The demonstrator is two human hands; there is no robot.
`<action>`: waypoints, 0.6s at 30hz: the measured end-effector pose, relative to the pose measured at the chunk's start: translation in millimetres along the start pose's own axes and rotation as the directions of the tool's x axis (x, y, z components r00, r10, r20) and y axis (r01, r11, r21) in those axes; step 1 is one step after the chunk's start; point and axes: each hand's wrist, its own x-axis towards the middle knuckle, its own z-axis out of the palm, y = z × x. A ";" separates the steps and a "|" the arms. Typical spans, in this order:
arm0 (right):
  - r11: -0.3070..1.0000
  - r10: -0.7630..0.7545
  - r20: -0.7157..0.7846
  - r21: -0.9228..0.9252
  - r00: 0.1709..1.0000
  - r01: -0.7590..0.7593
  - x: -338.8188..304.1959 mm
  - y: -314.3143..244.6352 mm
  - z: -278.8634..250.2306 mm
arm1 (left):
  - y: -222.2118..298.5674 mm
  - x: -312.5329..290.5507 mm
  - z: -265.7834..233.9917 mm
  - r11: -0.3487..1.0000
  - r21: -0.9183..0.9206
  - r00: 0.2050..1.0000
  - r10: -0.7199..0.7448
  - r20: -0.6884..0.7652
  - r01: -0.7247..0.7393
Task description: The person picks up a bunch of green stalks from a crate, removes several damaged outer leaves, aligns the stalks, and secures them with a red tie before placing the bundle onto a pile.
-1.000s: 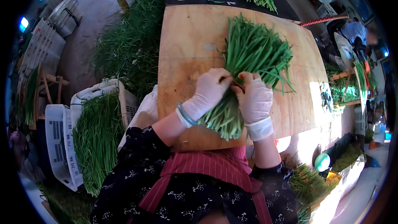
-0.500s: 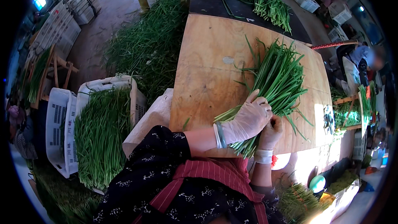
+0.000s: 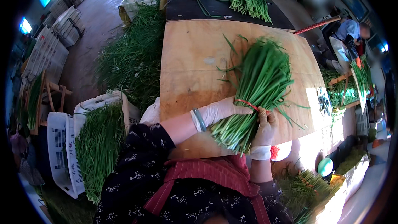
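Observation:
A thick bunch of green chives (image 3: 267, 68) lies slantwise on the wooden tabletop (image 3: 195, 58), its pale cut stems toward me and its leaf tips away. Around the bunch, above the stem ends, runs a thin red tie (image 3: 245, 103). My left hand (image 3: 224, 111), in a whitish glove, grips the bunch from the left side, the fingers partly hidden beneath the stems. On the right side my gloved right hand (image 3: 265, 129) is closed, thumb and fingertips pinching at the end of the red tie.
Beyond the wooden top, more chives (image 3: 251, 4) lie on a black board (image 3: 182, 6). A large heap of greens (image 3: 130, 54) stands left of the table. White crates (image 3: 62, 149) are at the left, one filled with chives (image 3: 101, 145). Another person (image 3: 348, 33) works at the far right.
The red tie now shows around the bunch. My left hand has shifted left and lower on the stems, and my hands have drawn apart. The whole view has turned slightly.

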 end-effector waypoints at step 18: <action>0.804 -0.051 0.762 -0.352 0.646 0.479 70.9 -28.3 62.5 | -40.3 -37.7 36.8 0.999 -0.037 0.951 -0.015 -0.308 0.004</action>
